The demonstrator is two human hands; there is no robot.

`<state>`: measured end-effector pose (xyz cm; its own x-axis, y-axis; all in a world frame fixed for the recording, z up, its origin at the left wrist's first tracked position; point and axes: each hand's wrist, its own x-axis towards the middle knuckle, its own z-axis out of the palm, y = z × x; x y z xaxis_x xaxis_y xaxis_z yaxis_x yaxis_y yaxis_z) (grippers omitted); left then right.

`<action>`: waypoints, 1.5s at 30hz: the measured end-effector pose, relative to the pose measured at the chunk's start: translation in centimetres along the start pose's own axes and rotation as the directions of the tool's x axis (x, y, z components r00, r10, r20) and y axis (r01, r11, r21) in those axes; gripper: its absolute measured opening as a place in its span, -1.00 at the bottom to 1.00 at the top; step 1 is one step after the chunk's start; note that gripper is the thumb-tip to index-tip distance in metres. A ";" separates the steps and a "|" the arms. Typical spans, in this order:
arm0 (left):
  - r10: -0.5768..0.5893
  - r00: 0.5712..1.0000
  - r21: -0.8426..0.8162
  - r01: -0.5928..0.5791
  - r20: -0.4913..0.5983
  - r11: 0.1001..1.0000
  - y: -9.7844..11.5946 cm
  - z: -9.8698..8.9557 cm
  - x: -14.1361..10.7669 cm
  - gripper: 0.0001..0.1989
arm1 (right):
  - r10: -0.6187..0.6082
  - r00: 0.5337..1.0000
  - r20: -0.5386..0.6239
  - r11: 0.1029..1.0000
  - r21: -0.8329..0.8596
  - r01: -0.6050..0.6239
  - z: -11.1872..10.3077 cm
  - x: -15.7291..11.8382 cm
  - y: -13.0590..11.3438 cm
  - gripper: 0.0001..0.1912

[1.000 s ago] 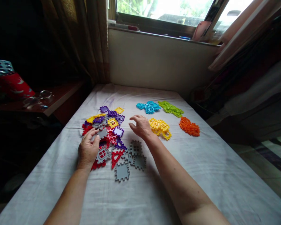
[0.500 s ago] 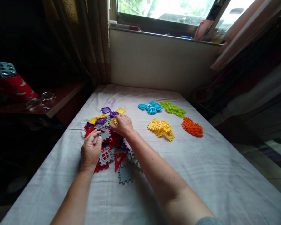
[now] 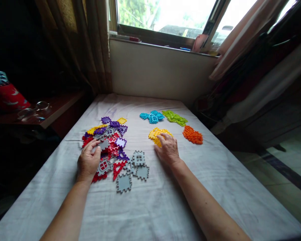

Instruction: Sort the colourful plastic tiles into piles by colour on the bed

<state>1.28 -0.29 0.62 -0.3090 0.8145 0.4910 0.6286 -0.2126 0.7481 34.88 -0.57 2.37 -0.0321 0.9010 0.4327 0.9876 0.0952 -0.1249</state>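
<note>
My left hand (image 3: 88, 162) rests at the left side of a mixed heap of plastic interlocking tiles, its fingers loosely spread by a grey tile (image 3: 104, 145). Red tiles (image 3: 113, 147), purple tiles (image 3: 121, 129) and a grey window tile (image 3: 104, 166) lie in that heap. Over on the yellow pile (image 3: 153, 133), my right hand (image 3: 168, 149) has its thumb and fingers around a yellow tile (image 3: 157, 143); the fingers partly hide it. Several grey tiles (image 3: 124, 182) lie flat between the two hands, nearer me.
Blue tiles (image 3: 153, 116), green tiles (image 3: 175, 117) and orange tiles (image 3: 192, 135) form separate piles farther back on the cloth-covered table (image 3: 145, 217). Glasses (image 3: 35, 109) and a red container (image 3: 8, 97) stand on a dark side cabinet at left. A window is behind.
My right hand has moved right from the mixed heap to the yellow pile, and a yellow tile has left the heap. My left hand stays by the heap. The view has turned slightly right.
</note>
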 end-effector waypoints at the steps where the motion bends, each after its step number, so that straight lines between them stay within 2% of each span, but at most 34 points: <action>1: 0.005 1.000 0.014 -0.005 0.005 1.000 0.1 -0.1 0.0 -0.63 | 0.004 1.000 -0.031 1.000 0.001 -0.004 0.1 -0.2 0.3 -0.60; 5: -0.004 1.000 0.031 0.004 -0.004 1.000 0.3 -0.4 -0.1 -0.65 | -0.003 0.993 -0.121 0.996 0.090 0.014 0.1 -1.3 0.4 -0.73; 9: -0.081 0.995 0.014 0.082 -0.064 0.997 -0.5 -1.0 0.4 -0.64 | -0.021 0.990 -0.136 0.968 0.244 0.054 0.0 -3.0 0.6 -0.78; 11: -0.132 0.985 0.028 0.136 -0.110 0.990 -1.2 -1.6 1.3 -0.63 | 0.056 0.985 -0.161 0.947 0.323 -0.001 0.0 -3.5 1.6 -0.74; 13: -0.163 0.978 0.086 0.174 -0.128 0.981 -2.0 -2.4 3.0 -0.62 | 0.206 0.958 -0.199 0.908 0.404 -0.111 0.1 -3.4 3.1 -0.69; 15: -0.168 0.984 0.211 0.178 -0.066 0.961 -2.8 -3.1 5.3 -0.60 | 0.385 0.901 -0.202 0.836 0.490 -0.247 0.5 -3.1 4.9 -0.62; 17: -0.194 0.980 0.365 0.166 0.042 0.916 -3.3 -3.4 8.0 -0.57 | 0.534 0.833 -0.146 0.729 0.579 -0.366 1.0 -2.8 6.3 -0.55; 19: -0.206 0.966 0.498 0.104 0.154 0.861 -3.7 -3.2 10.5 -0.53 | 0.617 0.784 -0.072 0.630 0.643 -0.437 1.5 -2.7 7.1 -0.48; 21: -0.258 0.924 0.600 0.040 0.282 0.799 -3.9 -2.6 12.6 -0.45 | 0.642 0.766 -0.030 0.583 0.668 -0.462 1.9 -2.8 7.4 -0.46; 25: -0.340 0.810 0.638 -0.054 0.477 0.768 -4.2 -1.4 14.6 -0.37 | 0.630 0.776 -0.015 0.583 0.669 -0.461 2.1 -3.0 7.2 -0.45; 27: -0.333 0.794 0.622 -0.072 0.509 0.779 -4.2 -1.0 14.9 -0.39 | 0.624 0.781 -0.017 0.588 0.669 -0.455 2.1 -2.9 7.1 -0.45; 33: -0.280 0.831 0.636 -0.110 0.480 0.764 -3.4 -0.4 14.2 -0.49 | 0.614 0.789 -0.020 0.597 0.666 -0.448 1.9 -2.8 7.1 -0.47; 37: -0.242 0.853 0.645 -0.137 0.463 0.752 -2.2 -0.7 13.7 -0.55 | 0.608 0.794 -0.015 0.600 0.664 -0.447 1.9 -2.8 7.2 -0.48; 45: -0.317 0.859 0.705 -0.069 0.402 0.706 0.1 -3.1 14.2 -0.39 | 0.595 0.803 -0.026 0.626 0.642 -0.443 1.4 -2.7 6.9 -0.49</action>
<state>-5.27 9.59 9.00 -0.1781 0.9840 0.0056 0.9681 0.1742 0.1799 41.59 -1.74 -0.94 0.5659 0.7692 0.2967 0.5339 -0.0677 -0.8428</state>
